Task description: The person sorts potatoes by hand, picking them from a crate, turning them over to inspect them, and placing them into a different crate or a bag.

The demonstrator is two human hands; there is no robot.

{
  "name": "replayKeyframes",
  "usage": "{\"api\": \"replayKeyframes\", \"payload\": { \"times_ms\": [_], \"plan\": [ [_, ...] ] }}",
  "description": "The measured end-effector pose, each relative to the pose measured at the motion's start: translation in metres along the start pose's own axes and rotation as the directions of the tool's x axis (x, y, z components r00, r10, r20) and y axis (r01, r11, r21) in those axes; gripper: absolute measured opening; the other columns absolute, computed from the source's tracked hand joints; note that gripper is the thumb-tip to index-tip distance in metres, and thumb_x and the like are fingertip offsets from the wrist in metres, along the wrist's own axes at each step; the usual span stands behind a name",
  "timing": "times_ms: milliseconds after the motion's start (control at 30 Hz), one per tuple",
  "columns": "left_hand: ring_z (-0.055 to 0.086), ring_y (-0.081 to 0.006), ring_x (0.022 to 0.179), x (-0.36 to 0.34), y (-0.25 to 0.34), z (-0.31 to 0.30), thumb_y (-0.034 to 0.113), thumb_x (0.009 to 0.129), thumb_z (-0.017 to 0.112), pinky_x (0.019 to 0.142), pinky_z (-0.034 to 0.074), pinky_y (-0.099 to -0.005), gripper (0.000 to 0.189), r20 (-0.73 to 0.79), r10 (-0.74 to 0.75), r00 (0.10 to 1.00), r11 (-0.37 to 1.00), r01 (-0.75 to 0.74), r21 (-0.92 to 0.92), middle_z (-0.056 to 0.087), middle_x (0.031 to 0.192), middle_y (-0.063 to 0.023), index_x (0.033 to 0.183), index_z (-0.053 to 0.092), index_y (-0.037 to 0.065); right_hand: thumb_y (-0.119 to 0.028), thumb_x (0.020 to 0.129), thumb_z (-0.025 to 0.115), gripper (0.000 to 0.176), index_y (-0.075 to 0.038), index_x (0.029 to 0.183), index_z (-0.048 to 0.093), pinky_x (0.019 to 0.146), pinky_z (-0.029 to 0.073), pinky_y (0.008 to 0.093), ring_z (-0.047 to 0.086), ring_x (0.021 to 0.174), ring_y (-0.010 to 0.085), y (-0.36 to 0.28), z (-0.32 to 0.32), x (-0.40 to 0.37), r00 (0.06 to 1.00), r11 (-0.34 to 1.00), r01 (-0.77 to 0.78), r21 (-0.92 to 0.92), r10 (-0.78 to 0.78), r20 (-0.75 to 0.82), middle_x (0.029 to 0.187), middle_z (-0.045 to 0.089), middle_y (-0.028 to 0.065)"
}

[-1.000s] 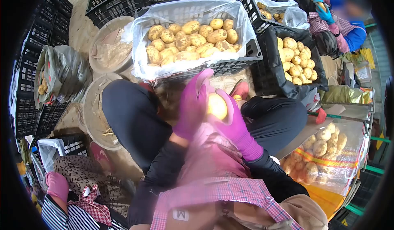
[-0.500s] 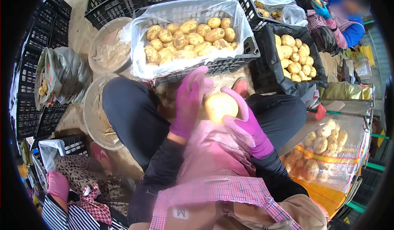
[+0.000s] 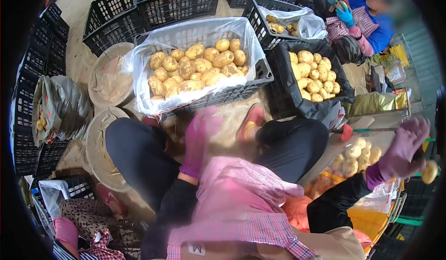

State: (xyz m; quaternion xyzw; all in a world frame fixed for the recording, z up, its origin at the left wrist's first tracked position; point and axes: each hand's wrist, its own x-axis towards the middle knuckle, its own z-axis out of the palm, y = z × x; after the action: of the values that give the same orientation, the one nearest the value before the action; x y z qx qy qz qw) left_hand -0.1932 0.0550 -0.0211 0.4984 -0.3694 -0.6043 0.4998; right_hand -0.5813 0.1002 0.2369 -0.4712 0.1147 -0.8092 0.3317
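Down on the floor among the crates, sitting with legs folded and sorting potatoes one at a time. Stretching the right hand [image 3: 403, 151] way out to the right side, past the clear bag [image 3: 378, 192] full of potatoes. Having one potato [image 3: 429, 171] right at the outer edge of that purple glove, with the fingers pointing up; not able to tell if gripping it or letting it go. Resting the left hand [image 3: 197, 137] low between the knees, open and holding nothing, a bit blurry. Facing a big crate [image 3: 232, 95] with a see-through liner, heaped with potatoes, toward the far edge of the floor, and a black-lined crate [image 3: 284, 79] just beside it on the right, also full. Probably doing the putting-away part now: carrying one potato over to a pile on the right. Needing, for the next move, a gentle let-go over the right spot, with no bumping or rolling off, then pulling the arm in and picking a fresh potato. Sharing the floor with another person in blue gloves [image 3: 344, 15] at the far right corner, and one more pink glove [image 3: 65, 230] at the near left corner.
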Motion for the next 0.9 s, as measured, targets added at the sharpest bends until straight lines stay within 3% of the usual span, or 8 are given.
{"api": "replayKeyframes", "payload": {
  "times_ms": [67,167,300,367,467,633,767,900],
  "plan": [
    [0.064,-0.0175,0.095,0.002,-0.004,-0.003,0.037,0.103,0.042,0.083,0.050,-0.0293,0.046,0.016,0.056,0.998,0.998,-0.056,0.000,0.067,0.106,-0.0124,0.128,0.055,0.000,-0.032,0.085,0.061,0.067,0.003,0.137,0.040,0.107,0.038,0.0446,0.049,0.122,0.0308,0.061,-0.013,-0.001,0.939,0.946,-0.324,0.022,0.319,0.128,0.133,0.048,0.0200],
    [0.064,-0.0177,0.096,0.004,-0.006,-0.005,0.039,0.103,0.040,0.084,0.050,-0.0295,0.048,0.024,0.155,0.988,0.987,-0.156,0.041,0.066,0.108,-0.0122,0.128,0.054,0.000,-0.024,0.095,0.055,0.049,0.001,0.136,0.045,0.102,0.042,0.0345,0.055,0.116,0.0253,0.212,0.008,-0.025,0.773,0.705,-0.534,-0.467,0.630,0.067,0.126,0.055,0.0168],
    [0.064,-0.0170,0.097,0.009,-0.013,-0.010,0.040,0.103,0.040,0.085,0.049,-0.0298,0.049,0.009,0.062,0.998,0.997,-0.061,-0.045,0.065,0.111,-0.0119,0.129,0.054,0.000,-0.024,0.090,0.068,0.058,0.000,0.137,0.046,0.098,0.045,0.0324,0.055,0.117,0.0225,0.424,-0.048,-0.074,0.496,0.277,-0.511,-0.814,0.868,-0.016,0.131,0.052,0.0152],
    [0.063,-0.0165,0.098,0.016,-0.011,-0.010,0.040,0.103,0.040,0.085,0.049,-0.0297,0.049,-0.010,-0.024,1.000,0.990,0.022,-0.143,0.065,0.111,-0.0117,0.129,0.054,0.000,-0.025,0.084,0.075,0.065,0.002,0.136,0.046,0.094,0.047,0.0330,0.055,0.116,0.0227,0.504,-0.086,-0.101,0.518,0.174,-0.346,-0.922,0.855,-0.033,0.127,0.056,0.0169],
    [0.063,-0.0163,0.097,0.026,-0.003,-0.006,0.036,0.103,0.042,0.087,0.048,-0.0291,0.047,-0.053,-0.104,0.993,0.967,0.088,-0.240,0.066,0.110,-0.0113,0.130,0.052,-0.001,-0.025,0.075,0.081,0.073,0.004,0.134,0.047,0.091,0.048,0.0323,0.057,0.110,0.0208,0.592,-0.140,-0.124,0.392,-0.082,-0.415,-0.906,0.883,-0.260,0.121,0.058,0.0157],
    [0.062,-0.0176,0.100,0.037,-0.004,-0.011,0.032,0.101,0.044,0.089,0.047,-0.0293,0.046,-0.074,-0.189,0.979,0.935,0.156,-0.318,0.065,0.113,-0.0121,0.131,0.052,-0.002,-0.021,0.070,0.084,0.078,0.005,0.133,0.047,0.085,0.051,0.0316,0.060,0.102,0.0202,0.598,-0.140,-0.117,0.255,-0.118,-0.621,-0.775,0.904,-0.342,0.116,0.060,0.0148],
    [0.062,-0.0196,0.102,0.039,0.003,-0.004,0.027,0.100,0.048,0.092,0.046,-0.0307,0.042,-0.088,-0.228,0.970,0.909,0.180,-0.375,0.065,0.113,-0.0122,0.130,0.053,-0.002,-0.009,0.076,0.077,0.076,0.001,0.141,0.038,0.081,0.053,0.0317,0.062,0.099,0.0183,0.534,-0.084,-0.105,0.347,0.232,-0.728,-0.645,0.936,-0.055,0.111,0.062,0.0120],
    [0.058,-0.0212,0.112,0.037,-0.026,-0.004,0.020,0.098,0.052,0.099,0.043,-0.0331,0.044,-0.134,0.016,0.991,0.976,-0.045,-0.214,0.058,0.124,-0.0128,0.136,0.046,-0.002,-0.006,0.076,0.076,0.081,0.000,0.145,0.034,0.105,0.039,0.0315,0.045,0.128,0.0182,0.443,-0.016,-0.097,0.377,0.370,-0.754,-0.543,0.921,0.104,0.139,0.046,0.0097]
  ]
}}
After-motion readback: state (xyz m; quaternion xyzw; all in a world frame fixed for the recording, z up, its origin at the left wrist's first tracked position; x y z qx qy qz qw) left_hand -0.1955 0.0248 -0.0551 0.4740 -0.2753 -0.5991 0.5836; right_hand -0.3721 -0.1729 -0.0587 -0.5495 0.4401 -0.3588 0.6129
